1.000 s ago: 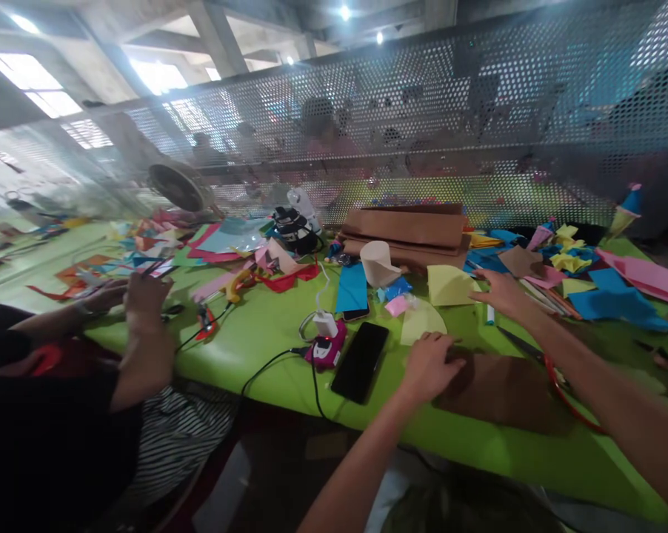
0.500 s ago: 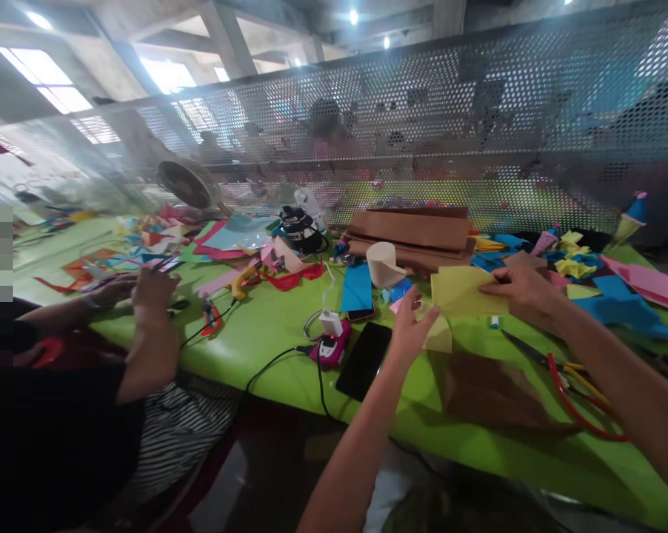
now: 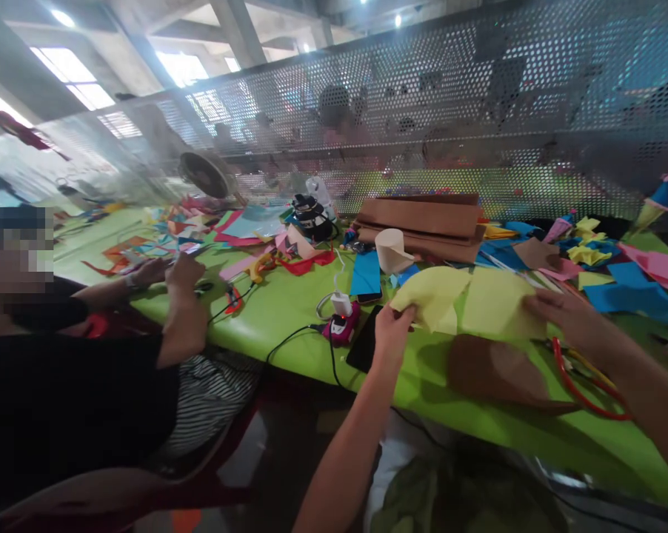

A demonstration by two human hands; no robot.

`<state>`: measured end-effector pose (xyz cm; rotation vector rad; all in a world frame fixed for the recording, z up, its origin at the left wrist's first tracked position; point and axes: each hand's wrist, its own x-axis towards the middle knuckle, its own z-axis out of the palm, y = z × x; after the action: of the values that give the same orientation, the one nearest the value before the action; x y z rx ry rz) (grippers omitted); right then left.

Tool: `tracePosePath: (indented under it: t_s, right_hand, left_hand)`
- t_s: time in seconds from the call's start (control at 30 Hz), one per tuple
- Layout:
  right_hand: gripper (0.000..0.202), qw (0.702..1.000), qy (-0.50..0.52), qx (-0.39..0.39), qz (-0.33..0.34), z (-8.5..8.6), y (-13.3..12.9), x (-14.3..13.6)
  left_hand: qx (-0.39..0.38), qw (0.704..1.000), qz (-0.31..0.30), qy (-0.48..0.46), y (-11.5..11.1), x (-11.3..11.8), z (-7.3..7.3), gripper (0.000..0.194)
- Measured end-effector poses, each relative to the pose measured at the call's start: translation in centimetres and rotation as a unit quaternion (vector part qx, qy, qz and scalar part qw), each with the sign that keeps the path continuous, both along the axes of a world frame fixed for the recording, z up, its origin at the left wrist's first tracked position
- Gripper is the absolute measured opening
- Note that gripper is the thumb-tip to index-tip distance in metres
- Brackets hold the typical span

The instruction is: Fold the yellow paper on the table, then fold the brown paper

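Observation:
My left hand (image 3: 390, 334) is closed, pinching the lower left edge of a pale yellow piece with a curved outline (image 3: 435, 295), which looks like felt. At the right, my right hand (image 3: 568, 317) has its fingers closed on the edge of a flatter yellow felt sheet (image 3: 499, 305). Both yellow pieces are held up side by side above the table, their near edges almost meeting. Below them lies a brown felt piece (image 3: 481, 370). Red-handled scissors (image 3: 560, 374) rest beneath my right forearm, their blades mostly hidden. A dark phone or tablet (image 3: 363, 346) is partly covered by my left hand.
A pink power socket (image 3: 339, 327) with a white charger and cables sits left of my hand. Behind stand a cream roll (image 3: 390, 250) and folded brown felt (image 3: 420, 226). Coloured scraps (image 3: 612, 296) lie right. A co-worker (image 3: 78, 392) sits left; a perforated screen (image 3: 423, 126) spans the back.
My left hand, open before, now grips the curved yellow piece and has lifted it. My right hand has shifted right and down with its yellow sheet. The view has turned slightly left.

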<state>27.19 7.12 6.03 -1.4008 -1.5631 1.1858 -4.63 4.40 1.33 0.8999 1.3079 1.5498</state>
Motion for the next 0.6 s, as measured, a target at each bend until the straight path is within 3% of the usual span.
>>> tracePosePath:
  t_s: [0.07,0.13,0.23,0.3,0.4,0.6]
  right_hand:
    - [0.061,0.995,-0.063,-0.031,0.076,-1.8,-3.1,-0.7]
    - [0.060,0.980,-0.123,-0.011,0.157,-4.0,-5.7,-1.3]
    - [0.057,0.939,-0.209,0.118,0.246,-7.3,-7.1,-1.7]
    - [0.057,0.915,-0.273,0.177,0.239,-8.8,-6.1,-1.4]
    - [0.055,0.909,-0.317,0.186,0.198,-9.8,-2.9,-0.8]
    - [0.059,0.911,-0.370,0.160,0.082,-9.2,2.9,-0.1]
  left_hand:
    - [-0.002,0.999,0.040,-0.010,-1.3,-1.1,0.0,0.040]
    - [-0.003,0.997,0.072,-0.037,-2.6,-1.7,0.0,0.045]
    - [-0.006,0.992,0.094,-0.080,-4.3,-1.9,-0.1,0.049]
    - [-0.011,0.992,0.093,-0.089,-5.4,-1.5,-0.3,0.049]
    - [-0.025,0.992,0.084,-0.088,-6.9,-0.7,-0.9,0.049]
    - [-0.055,0.994,0.058,-0.079,-9.2,1.5,-2.6,0.064]
